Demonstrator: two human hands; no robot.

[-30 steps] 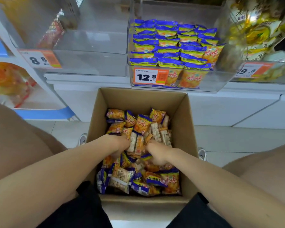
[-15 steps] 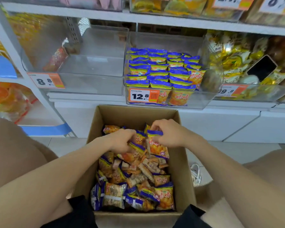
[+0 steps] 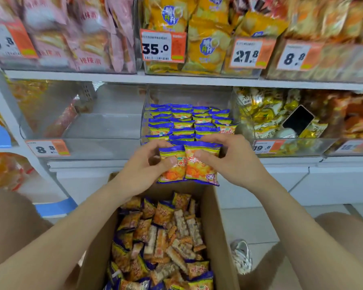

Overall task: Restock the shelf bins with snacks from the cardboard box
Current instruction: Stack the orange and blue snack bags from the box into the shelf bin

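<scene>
Two orange snack packets with blue-and-yellow tops are held upright, side by side, at the centre of the frame, above the far edge of the cardboard box [image 3: 220, 227] and just in front of the middle shelf bin [image 3: 189, 95]. The left packet [image 3: 173, 164] is pinched by the left hand [image 3: 143, 170], with the thumb laid across its front. The right packet [image 3: 199, 164] is gripped by the right hand [image 3: 228, 162], fingers curled over its top edge. The two packets are touching along their inner edges. Rows of matching packets [image 3: 182, 122] are stacked in the clear bin behind them. In the lower centre, the open box is filled with loose packets [image 3: 166, 237]. A dark phone [image 3: 298, 120] is seen in the bin at centre right, and a white shoe [image 3: 241, 256] on the floor just right of the box.
</scene>
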